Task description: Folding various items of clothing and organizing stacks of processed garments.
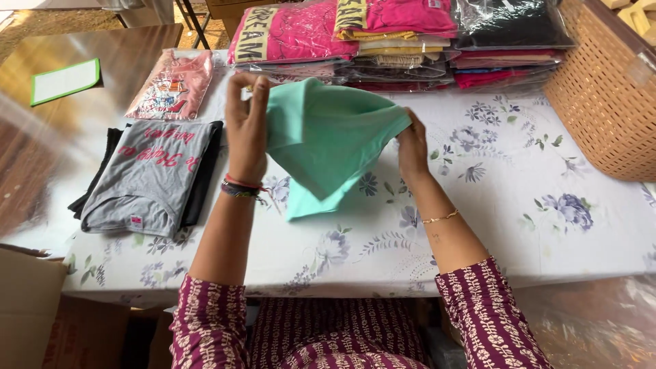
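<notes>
Floral tablecloth (519,205): 2 hands, left hand (246,130) & right hand (412,147), fingers gripping 1 mint garment (328,147).

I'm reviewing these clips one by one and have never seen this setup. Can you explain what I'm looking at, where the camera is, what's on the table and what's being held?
There is no machine here: a person works with two bare hands. The single picture comes from a camera on the person's head, looking down, so the arms enter from the bottom. The left hand and right hand hold a mint green garment up between them, above a table covered with a white floral cloth. To the left lies a folded grey T-shirt on a black garment, with a bagged pink shirt behind it. At the back are stacks of bagged clothes, and a woven basket stands at the right.
</notes>
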